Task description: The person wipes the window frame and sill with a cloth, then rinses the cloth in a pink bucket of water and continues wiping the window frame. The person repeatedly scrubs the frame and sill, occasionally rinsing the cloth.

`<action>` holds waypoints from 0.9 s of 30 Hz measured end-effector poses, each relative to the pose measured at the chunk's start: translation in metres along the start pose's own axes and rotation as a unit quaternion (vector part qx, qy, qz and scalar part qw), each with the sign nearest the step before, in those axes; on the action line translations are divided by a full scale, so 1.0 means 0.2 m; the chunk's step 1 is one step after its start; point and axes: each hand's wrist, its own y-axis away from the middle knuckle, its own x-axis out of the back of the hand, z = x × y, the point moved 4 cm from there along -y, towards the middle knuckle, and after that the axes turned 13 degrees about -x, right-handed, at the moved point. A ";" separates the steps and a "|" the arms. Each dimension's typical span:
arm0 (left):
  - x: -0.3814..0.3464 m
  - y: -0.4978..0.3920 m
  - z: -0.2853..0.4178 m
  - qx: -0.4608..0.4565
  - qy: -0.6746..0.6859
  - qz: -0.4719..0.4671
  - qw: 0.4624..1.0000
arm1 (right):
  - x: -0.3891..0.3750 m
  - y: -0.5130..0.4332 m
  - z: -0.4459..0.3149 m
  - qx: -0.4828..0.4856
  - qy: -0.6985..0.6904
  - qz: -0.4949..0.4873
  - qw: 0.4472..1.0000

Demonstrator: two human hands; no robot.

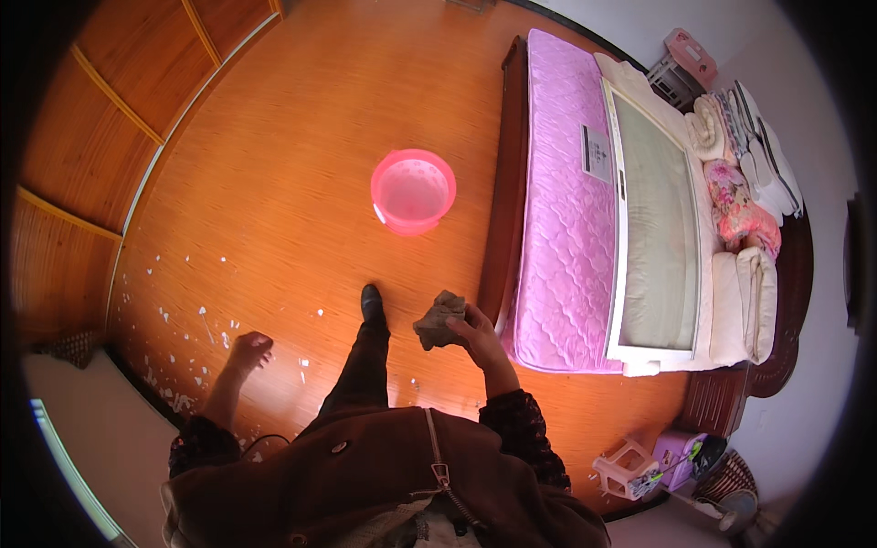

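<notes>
My right hand [479, 335] grips a crumpled grey-brown cloth [440, 320] between thumb and fingers, in front of me near the foot of the bed. To the left, my left hand [252, 349] hangs over the floor with its fingers loosely curled; whether they are fully closed is hard to tell, and no object shows in it. Beyond my forward foot stands a round pink plastic bucket [414, 192] on the wood-look floor [288, 171]. What lies in the bucket cannot be made out clearly.
At right, a bed with a purple quilted mattress [562, 288] bears a framed glass panel [658, 226] and folded bedding [743, 308]. White flakes [179, 401] litter the floor at left. A pink stool [625, 469] and a purple bin [675, 455] stand lower right; wooden sliding doors [123, 130] line the left.
</notes>
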 end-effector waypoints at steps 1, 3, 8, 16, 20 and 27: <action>-0.17 -0.13 0.05 -0.004 -0.005 -0.052 0.999 | -0.02 -0.23 -0.12 0.019 -0.009 -0.010 1.000; -0.45 -0.37 0.24 -0.014 0.021 -0.110 0.994 | -0.02 -0.62 -0.18 0.003 -0.032 -0.025 0.999; -0.70 -0.88 0.70 -0.123 0.015 -0.102 0.987 | -0.05 -1.51 -0.47 -0.049 0.009 0.075 0.996; -0.74 -1.38 0.82 -0.039 0.034 0.048 0.998 | 0.13 -2.63 -0.56 -0.212 0.130 -0.002 0.969; -0.96 -1.57 0.66 -0.043 0.069 0.156 0.984 | 0.74 -3.39 -0.40 -0.144 0.679 0.047 0.719; -1.52 -1.86 0.42 0.012 0.160 0.139 0.977 | 1.00 -3.93 0.17 -0.026 0.813 0.014 0.582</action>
